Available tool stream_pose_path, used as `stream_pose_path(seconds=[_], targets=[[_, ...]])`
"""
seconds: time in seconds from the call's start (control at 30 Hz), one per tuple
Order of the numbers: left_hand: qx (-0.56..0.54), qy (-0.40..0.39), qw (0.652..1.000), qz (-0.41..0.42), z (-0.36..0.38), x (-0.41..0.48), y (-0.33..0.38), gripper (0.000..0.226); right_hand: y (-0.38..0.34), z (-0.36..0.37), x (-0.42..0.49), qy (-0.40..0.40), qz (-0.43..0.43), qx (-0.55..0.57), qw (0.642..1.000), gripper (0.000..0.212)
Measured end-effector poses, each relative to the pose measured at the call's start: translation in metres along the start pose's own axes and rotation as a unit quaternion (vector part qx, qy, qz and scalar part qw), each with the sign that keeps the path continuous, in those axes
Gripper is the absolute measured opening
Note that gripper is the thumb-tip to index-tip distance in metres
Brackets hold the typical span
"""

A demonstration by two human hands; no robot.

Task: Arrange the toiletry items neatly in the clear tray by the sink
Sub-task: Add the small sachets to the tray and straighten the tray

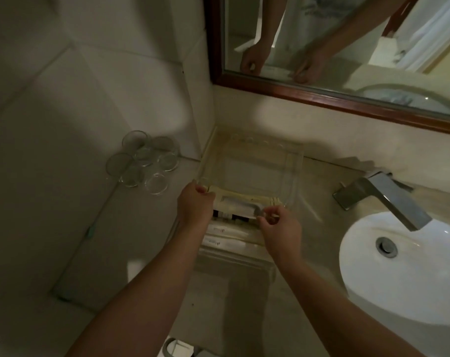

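A clear tray (293, 163) sits on the counter against the back wall, left of the sink. Its far part holds nothing I can make out. Across its near part lies a cream toiletry packet (242, 202), with dark-capped small items (231, 216) just in front and two white flat packets (229, 231) nearer me. My left hand (194, 206) pinches the left end of the cream packet. My right hand (278, 228) pinches its right end, thumb and fingers closed on it. The picture is dim and blurred, so labels are unreadable.
Several upturned drinking glasses (144, 163) stand clustered at the left by the tiled wall. A chrome tap (389, 199) and white basin (404, 256) lie to the right. A wood-framed mirror (322, 96) hangs above. The counter edge (234, 256) is just below the packets.
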State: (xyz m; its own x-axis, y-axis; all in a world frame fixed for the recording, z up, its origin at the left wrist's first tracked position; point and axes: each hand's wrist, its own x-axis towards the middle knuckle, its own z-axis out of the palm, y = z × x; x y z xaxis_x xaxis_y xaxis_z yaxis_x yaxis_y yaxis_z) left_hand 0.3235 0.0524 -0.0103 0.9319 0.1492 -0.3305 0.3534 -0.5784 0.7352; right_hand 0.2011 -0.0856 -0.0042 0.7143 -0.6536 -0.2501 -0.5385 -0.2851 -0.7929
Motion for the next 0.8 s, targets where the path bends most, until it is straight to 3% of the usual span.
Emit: stream_pose_path(seconds=[0.17,0.23,0.33,0.5,0.8], targets=[[-0.052,0.046,0.997,-0.033,0.008,0.004,-0.001,0.018,0.003,0.0,0.0,0.015,-0.067,-0.045,0.997,0.013],[-0.062,0.053,0.996,-0.041,0.009,0.006,0.0,0.018,0.004,0.0,-0.002,0.003,-0.13,-0.123,0.984,0.025],[-0.069,0.067,0.994,-0.051,0.011,0.007,0.0,0.017,0.0,0.004,-0.01,-0.08,-0.211,-0.24,0.944,0.048],[-0.052,0.088,0.994,-0.047,0.011,0.008,-0.004,0.015,0.005,0.02,-0.026,-0.194,-0.174,-0.385,0.885,0.08],[-0.034,0.066,0.997,0.011,0.014,0.009,-0.012,0.017,0.007,0.02,-0.019,-0.182,-0.182,-0.421,0.87,0.093]])
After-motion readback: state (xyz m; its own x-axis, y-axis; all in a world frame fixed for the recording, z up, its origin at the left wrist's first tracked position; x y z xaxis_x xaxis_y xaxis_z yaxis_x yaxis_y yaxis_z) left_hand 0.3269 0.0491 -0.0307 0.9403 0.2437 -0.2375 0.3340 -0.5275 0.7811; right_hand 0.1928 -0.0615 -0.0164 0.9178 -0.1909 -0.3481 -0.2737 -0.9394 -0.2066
